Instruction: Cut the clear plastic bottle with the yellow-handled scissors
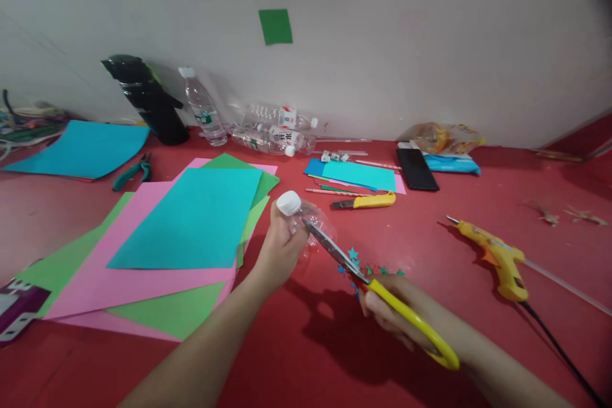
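In my left hand (283,248) is the cut-off top of a clear plastic bottle (318,222), its white screw cap (289,203) still on and tilted up to the left. My fingers are closed around it just below the cap. Yellow-handled scissors (415,322) are gripped in my right hand (392,309), their blades pointing up and left. The blade tips reach the bottle piece close to my left fingers; whether they are cutting into it I cannot tell. Small blue, green and red paper stars (352,254) lie on the table behind the scissors.
Coloured paper sheets (191,223) cover the left of the red table (268,357). A yellow utility knife (368,201), paper strips (358,175) and a phone (417,169) lie beyond my hands. A corded glue gun (497,258) is at right. Bottles (203,108) and pliers (134,172) stand or lie farther back.
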`<state>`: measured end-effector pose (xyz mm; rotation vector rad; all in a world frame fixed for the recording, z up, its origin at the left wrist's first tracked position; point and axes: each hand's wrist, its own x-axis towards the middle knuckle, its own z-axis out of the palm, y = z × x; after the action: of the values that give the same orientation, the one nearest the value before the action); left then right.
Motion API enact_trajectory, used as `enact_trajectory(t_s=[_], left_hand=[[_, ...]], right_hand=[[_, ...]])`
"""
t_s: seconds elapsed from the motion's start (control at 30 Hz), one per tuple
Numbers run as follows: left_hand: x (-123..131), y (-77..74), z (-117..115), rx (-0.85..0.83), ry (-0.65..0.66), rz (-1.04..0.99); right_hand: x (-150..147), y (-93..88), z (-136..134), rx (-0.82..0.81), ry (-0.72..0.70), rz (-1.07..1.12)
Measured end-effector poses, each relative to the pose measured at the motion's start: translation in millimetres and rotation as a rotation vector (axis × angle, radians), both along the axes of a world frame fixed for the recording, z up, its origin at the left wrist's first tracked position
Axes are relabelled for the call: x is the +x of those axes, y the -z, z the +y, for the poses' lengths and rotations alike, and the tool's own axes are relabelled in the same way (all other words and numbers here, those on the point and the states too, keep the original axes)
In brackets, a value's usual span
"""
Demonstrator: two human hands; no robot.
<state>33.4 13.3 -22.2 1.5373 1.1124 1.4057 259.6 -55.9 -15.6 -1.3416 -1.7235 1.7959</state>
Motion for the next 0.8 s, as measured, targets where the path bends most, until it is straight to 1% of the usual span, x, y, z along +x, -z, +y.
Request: enact_trajectory(t_s=[0.13, 0.3, 0.4, 0.6, 0.7, 0.8], left_hand=[[1.7, -2.4, -2.2, 0.004, -0.008, 0.019], [2.2, -3.7, -2.8, -0.014, -0.003, -0.01], [1.9, -3.1, -2.9, -0.017, 0.007, -0.023], [-0.1, -0.7, -2.5, -0.023, 0.023, -0.029], [-0.5, 0.0, -2.2, -0.01, 0.031, -0.021], [-0.5, 0.1, -2.1, -0.007, 0.025, -0.025]], right_hand=[[-0.7, -0.3, -0.6, -0.022, 0.0, 0.009], [-2.8, -2.2, 0.2, 0.02, -0.011, 0.019], [-3.8, -2.2, 1.4, -0.007, -0.021, 0.019], [-4.6, 0.3, 0.9, -0.041, 0.012, 0.008], [-4.9, -1.0, 0.4, -0.044, 0.026, -0.03], [-4.9, -3.5, 0.4, -0.067, 0.017, -0.024]])
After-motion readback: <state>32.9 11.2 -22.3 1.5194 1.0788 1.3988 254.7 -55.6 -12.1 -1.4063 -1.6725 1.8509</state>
